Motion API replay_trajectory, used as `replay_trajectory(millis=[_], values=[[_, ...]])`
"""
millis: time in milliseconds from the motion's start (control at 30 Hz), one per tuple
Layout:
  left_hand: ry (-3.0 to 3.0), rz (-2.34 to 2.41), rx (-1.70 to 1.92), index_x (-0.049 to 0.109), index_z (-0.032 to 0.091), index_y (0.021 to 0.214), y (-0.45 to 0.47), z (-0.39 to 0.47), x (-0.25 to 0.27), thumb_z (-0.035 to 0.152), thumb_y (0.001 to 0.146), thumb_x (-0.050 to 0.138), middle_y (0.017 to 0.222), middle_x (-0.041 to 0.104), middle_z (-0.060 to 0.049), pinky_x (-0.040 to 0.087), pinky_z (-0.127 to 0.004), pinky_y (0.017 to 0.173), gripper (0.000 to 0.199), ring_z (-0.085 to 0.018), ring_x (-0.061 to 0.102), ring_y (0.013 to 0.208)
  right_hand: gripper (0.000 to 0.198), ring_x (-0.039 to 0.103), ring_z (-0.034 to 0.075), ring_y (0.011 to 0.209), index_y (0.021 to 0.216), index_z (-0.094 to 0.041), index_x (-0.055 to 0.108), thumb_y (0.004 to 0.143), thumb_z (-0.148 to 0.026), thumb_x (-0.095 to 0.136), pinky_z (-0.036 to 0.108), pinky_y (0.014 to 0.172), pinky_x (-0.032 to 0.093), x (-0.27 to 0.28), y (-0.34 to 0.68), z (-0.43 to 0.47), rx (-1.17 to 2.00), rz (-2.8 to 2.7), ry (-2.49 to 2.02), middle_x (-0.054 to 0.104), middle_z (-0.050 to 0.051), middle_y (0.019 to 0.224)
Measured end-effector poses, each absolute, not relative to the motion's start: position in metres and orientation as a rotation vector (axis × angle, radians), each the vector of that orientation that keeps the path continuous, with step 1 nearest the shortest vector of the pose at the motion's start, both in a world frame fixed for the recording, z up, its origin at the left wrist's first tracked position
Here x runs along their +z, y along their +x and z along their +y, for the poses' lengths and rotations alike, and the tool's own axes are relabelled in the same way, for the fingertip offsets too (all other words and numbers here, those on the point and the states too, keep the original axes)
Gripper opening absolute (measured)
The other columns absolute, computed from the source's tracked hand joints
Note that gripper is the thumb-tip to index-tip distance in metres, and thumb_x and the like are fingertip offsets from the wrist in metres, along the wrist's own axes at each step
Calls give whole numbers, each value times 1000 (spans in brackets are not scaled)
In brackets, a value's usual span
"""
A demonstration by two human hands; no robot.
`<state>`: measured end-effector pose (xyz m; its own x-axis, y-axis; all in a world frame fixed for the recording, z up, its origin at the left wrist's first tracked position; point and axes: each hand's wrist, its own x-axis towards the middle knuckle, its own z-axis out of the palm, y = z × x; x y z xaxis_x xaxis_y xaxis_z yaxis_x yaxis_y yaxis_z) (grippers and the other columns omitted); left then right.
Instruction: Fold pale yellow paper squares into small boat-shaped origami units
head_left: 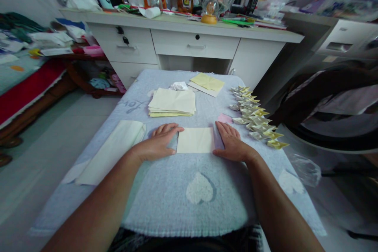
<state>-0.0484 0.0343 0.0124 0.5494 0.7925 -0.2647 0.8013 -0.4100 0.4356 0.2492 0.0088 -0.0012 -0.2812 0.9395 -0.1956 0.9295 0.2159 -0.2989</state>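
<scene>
A cream rectangular sheet of paper lies flat on the blue cloth in front of me. At its left edge rests my left hand, thumb and fingers apart, fingertips by the paper's corners. My right hand lies open along the opposite edge, its thumb near the lower corner. Beyond the sheet is a stack of cream and yellow paper. Folded paper boats, yellow and whitish, stand in rows to the right. A pink paper piece shows just past my right fingertips.
A long folded white paper lies left of my left forearm. Crumpled white paper and yellow sheets lie at the table's far side. Behind stands a cluttered white desk. A washing machine with its door open is at right.
</scene>
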Motion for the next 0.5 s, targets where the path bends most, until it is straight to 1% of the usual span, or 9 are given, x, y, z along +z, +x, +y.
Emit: replay_trajectory(millis=[33, 100, 167, 200, 267, 333, 400, 500], values=[[2277, 1265, -19, 30, 29, 141, -49, 35, 14, 25, 70, 56, 152, 27, -7, 23, -47, 113, 76, -30, 20, 142, 98, 16, 33, 143, 151, -12, 16, 72, -44, 64, 50, 112, 16, -2, 250, 10, 566, -2416, -1838, 21, 18, 155], [2285, 1257, 3, 26, 27, 143, -49, 35, 15, 24, 68, 56, 150, 30, -7, 25, -46, 113, 81, -30, 23, 141, 82, 25, 31, 138, 146, -14, 29, 77, -47, 59, 49, 110, 20, -4, 249, 13, 547, -2351, -1794, 30, 16, 151], [2279, 1279, 48, 25, 26, 143, -46, 34, 13, 28, 69, 58, 149, 33, -8, 26, -46, 112, 81, -30, 26, 139, 63, 34, 29, 132, 135, -15, 45, 84, -52, 50, 47, 108, 24, -8, 244, 16, 491, -2235, -1790, 41, 15, 143], [2270, 1299, 80, 25, 26, 143, -44, 34, 11, 32, 70, 59, 148, 34, -9, 27, -46, 112, 81, -31, 27, 139, 60, 37, 29, 129, 130, -15, 50, 85, -54, 49, 47, 107, 25, -10, 240, 18, 445, -2195, -1798, 44, 15, 140], [2269, 1303, 158, 24, 26, 143, -38, 32, 6, 40, 73, 61, 147, 35, -10, 27, -47, 111, 81, -32, 29, 137, 54, 39, 30, 125, 124, -16, 54, 85, -53, 51, 48, 105, 26, -14, 233, 21, 369, -2141, -1815, 48, 14, 135], [2279, 1311, 224, 25, 25, 143, -32, 31, 1, 43, 73, 63, 145, 37, -10, 27, -47, 111, 82, -31, 30, 136, 45, 40, 30, 123, 117, -18, 58, 84, -48, 55, 48, 103, 27, -17, 227, 23, 343, -2114, -1818, 50, 13, 133], [2283, 1324, 291, 26, 26, 142, -27, 30, -2, 39, 72, 66, 145, 37, -9, 25, -48, 112, 82, -31, 30, 136, 36, 41, 31, 121, 110, -19, 60, 81, -41, 59, 48, 101, 29, -18, 224, 24, 344, -2082, -1812, 52, 12, 130], [2240, 1337, 382, 28, 25, 141, -23, 30, -4, 31, 69, 69, 142, 40, -10, 26, -49, 111, 83, -31, 34, 134, 26, 46, 30, 114, 100, -19, 61, 78, -32, 61, 46, 97, 32, -18, 223, 25, 367, -2003, -1772, 58, 12, 120]])
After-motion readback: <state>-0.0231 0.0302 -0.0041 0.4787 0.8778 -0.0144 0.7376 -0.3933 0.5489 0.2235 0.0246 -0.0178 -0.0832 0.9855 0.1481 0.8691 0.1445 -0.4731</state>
